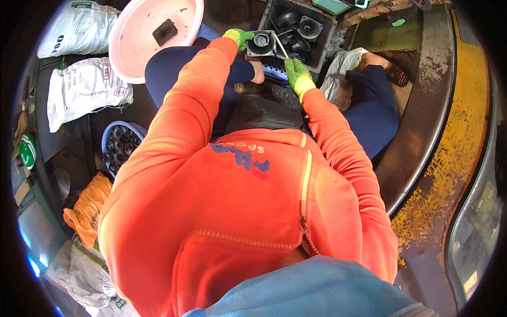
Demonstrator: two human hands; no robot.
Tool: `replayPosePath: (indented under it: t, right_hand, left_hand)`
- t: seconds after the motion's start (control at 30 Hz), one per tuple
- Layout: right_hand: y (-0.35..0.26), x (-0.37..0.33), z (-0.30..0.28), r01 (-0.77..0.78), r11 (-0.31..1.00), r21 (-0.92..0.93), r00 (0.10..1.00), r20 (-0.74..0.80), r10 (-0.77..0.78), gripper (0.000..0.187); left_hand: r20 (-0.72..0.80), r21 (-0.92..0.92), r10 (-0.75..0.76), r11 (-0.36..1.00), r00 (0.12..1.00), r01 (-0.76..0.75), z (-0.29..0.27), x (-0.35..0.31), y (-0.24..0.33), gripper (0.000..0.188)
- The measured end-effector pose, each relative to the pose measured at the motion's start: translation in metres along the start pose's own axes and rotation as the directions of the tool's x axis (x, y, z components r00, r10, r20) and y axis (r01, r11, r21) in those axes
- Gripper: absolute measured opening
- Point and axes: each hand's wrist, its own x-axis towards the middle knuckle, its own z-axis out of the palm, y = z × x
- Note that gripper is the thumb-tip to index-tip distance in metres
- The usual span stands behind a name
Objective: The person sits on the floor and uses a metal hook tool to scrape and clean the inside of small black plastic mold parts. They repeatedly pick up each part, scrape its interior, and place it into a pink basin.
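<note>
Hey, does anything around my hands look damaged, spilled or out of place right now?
Nothing looks spilled. The yellow paint on the curved floor edge at right is badly worn and chipped. One dark square part lies alone in the pink basin, while similar parts fill the dark crate by your left hand and right hand.

the left hand (238, 37) is being hidden mostly behind the square grey part (261, 44). the crate (298, 29) of black parts is being cut off by the top edge. the blue tub (120, 143) is being half covered by the orange sleeve (174, 121).
</note>
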Motion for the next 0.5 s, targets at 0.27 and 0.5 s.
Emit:
replayPosePath:
  t: [0.27,0.5]
  right_hand:
    - [0.001,-0.001,0.0,-0.033,0.999,-0.01,0.996,-0.082,0.032,0.046]
    - [-0.016,-0.027,-0.004,0.045,0.99,-0.134,0.998,-0.038,-0.05,0.042]
  left_hand:
    - [-0.057,0.211,0.475,0.866,0.878,-0.454,0.023,-0.001,-0.017,0.089]
    - [-0.121,0.402,0.462,0.832,0.879,-0.382,0.037,0.001,-0.006,0.091]
